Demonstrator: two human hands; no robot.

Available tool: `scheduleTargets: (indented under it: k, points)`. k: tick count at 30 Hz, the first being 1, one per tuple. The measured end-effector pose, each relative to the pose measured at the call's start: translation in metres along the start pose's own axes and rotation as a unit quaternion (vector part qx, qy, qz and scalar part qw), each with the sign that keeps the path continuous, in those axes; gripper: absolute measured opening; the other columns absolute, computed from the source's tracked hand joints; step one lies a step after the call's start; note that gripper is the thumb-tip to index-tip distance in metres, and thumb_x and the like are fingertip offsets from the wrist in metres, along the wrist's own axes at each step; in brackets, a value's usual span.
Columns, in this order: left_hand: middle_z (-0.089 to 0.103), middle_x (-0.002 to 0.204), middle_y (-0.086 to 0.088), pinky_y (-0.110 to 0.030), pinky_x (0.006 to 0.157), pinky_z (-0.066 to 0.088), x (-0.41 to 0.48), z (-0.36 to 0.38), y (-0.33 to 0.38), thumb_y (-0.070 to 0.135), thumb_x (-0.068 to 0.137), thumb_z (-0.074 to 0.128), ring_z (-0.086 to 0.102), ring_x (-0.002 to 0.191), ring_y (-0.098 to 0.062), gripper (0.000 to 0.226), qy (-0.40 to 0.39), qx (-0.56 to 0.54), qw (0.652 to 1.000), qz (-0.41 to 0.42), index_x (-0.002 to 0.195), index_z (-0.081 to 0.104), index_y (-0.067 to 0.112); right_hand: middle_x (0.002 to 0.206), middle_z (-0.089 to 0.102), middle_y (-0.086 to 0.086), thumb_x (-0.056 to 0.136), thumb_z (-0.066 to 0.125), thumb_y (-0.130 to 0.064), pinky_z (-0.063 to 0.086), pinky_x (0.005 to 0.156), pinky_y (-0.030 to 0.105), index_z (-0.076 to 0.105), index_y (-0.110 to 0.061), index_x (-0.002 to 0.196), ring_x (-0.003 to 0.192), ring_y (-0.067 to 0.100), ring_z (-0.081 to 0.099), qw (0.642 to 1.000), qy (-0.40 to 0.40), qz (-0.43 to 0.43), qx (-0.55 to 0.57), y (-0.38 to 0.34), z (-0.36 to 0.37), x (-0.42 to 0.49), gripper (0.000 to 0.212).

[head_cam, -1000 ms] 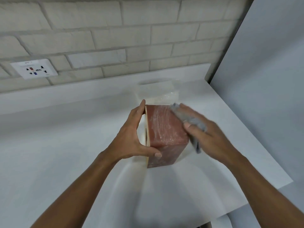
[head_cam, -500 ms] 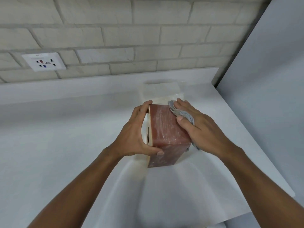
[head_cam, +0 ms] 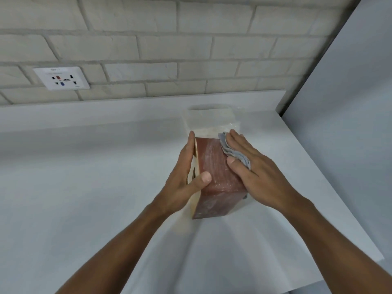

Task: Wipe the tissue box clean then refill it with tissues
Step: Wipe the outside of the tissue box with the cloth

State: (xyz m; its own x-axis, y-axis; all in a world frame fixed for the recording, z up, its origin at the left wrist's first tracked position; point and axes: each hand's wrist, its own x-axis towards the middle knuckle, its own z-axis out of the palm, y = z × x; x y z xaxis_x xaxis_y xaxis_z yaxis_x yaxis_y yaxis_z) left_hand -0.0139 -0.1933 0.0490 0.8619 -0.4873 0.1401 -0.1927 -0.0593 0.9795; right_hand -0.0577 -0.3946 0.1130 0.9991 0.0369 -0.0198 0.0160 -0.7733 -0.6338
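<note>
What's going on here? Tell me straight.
A person is wiping a reddish tissue box stood on its side on the white counter. The left hand grips the box to steady it, while the right hand presses a grey cloth flat against its right face. A clear pack of tissues lies behind the box, so refilling has not begun.

I see a pale brick wall [head_cam: 191,45] across the far side, with a white socket [head_cam: 61,78] on it at left. A white counter [head_cam: 74,177] runs below it, and a plain grey panel [head_cam: 350,102] closes the right. The light is soft.
</note>
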Motion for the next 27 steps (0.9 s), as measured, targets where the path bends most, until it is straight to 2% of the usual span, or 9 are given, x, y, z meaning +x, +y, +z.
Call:
scheduleTargets:
  k: [2,5,8,10,13,17,19,23,27]
  points:
    - [0.017,0.159,0.045,-0.024,0.126,0.024,-0.001,0.008,0.0,0.085,0.084,0.057,0.015,0.156,0.01,0.118,0.023,-0.004,1.0,-0.004,0.167,-0.004,0.029,0.16,0.014,-0.03,0.104,0.041,-0.039,0.01,0.123,0.022,0.022,-0.039,0.155,0.145,-0.015,0.007,0.999,0.0,0.003,0.032,0.002,-0.001,-0.001,0.054]
    - [0.024,0.156,0.048,-0.026,0.126,0.024,0.002,0.012,-0.003,0.06,0.099,0.047,0.023,0.154,0.007,0.091,0.051,0.048,0.998,0.007,0.167,-0.002,0.026,0.159,0.017,-0.03,0.103,0.042,-0.04,0.012,0.124,0.023,0.025,-0.038,0.155,0.144,-0.015,0.01,0.999,0.002,-0.001,0.055,0.004,-0.001,0.0,0.054]
    - [0.04,0.156,0.021,-0.012,0.115,0.026,0.004,0.012,-0.003,0.054,0.1,0.036,0.035,0.143,0.008,0.079,0.076,0.128,0.988,0.036,0.165,0.0,0.027,0.159,0.018,-0.03,0.101,0.04,-0.047,0.012,0.123,0.023,0.026,-0.037,0.154,0.145,-0.015,0.01,0.999,0.013,-0.012,0.047,0.005,-0.001,-0.003,0.056]
    - [0.044,0.155,0.006,-0.01,0.11,0.029,0.004,0.01,-0.004,0.05,0.102,0.034,0.04,0.136,0.008,0.077,0.082,0.173,0.979,0.069,0.165,0.004,0.019,0.159,0.02,-0.029,0.102,0.038,-0.05,0.013,0.123,0.022,0.029,-0.036,0.153,0.146,-0.012,0.009,0.999,0.019,-0.044,0.02,0.005,0.0,-0.01,0.054]
    - [0.048,0.154,-0.004,-0.014,0.109,0.033,0.006,0.007,-0.007,0.05,0.102,0.032,0.047,0.135,-0.009,0.08,0.074,0.202,0.973,0.088,0.167,0.007,0.011,0.158,0.024,-0.027,0.101,0.035,-0.049,0.013,0.123,0.023,0.029,-0.036,0.151,0.149,-0.005,0.009,0.993,0.009,-0.11,-0.031,0.01,0.0,-0.021,0.052]
    - [0.048,0.153,-0.009,-0.013,0.105,0.031,0.008,0.005,-0.008,0.054,0.101,0.029,0.048,0.132,-0.014,0.082,0.07,0.229,0.967,0.085,0.167,0.01,0.01,0.157,0.024,-0.028,0.099,0.033,-0.049,0.014,0.125,0.033,0.03,-0.039,0.151,0.147,-0.011,0.009,0.999,0.011,-0.049,-0.02,0.012,-0.011,-0.006,0.053]
    - [0.048,0.152,-0.009,-0.01,0.104,0.03,0.008,0.005,-0.008,0.054,0.101,0.028,0.048,0.132,-0.015,0.082,0.072,0.239,0.965,0.085,0.167,0.01,0.01,0.158,0.025,-0.024,0.098,0.033,-0.048,0.014,0.125,0.031,0.032,-0.034,0.152,0.147,-0.01,0.009,0.999,0.014,-0.036,-0.026,0.004,-0.01,0.004,0.056]
    - [0.048,0.153,-0.009,-0.002,0.103,0.025,0.006,0.005,-0.007,0.053,0.101,0.029,0.047,0.132,-0.013,0.081,0.071,0.241,0.964,0.085,0.167,0.01,0.011,0.157,0.028,-0.02,0.099,0.035,-0.046,0.011,0.123,0.021,0.036,-0.027,0.151,0.148,-0.008,0.011,0.99,0.011,-0.115,-0.077,0.001,0.001,0.0,0.055]
    - [0.046,0.153,-0.007,-0.001,0.101,0.024,0.008,0.005,-0.006,0.054,0.099,0.028,0.044,0.13,-0.008,0.082,0.074,0.235,0.966,0.074,0.167,0.01,0.012,0.154,0.03,-0.024,0.098,0.033,-0.048,0.016,0.124,0.027,0.037,-0.034,0.15,0.146,-0.008,0.016,0.998,0.023,-0.041,-0.029,0.004,-0.011,0.008,0.054]
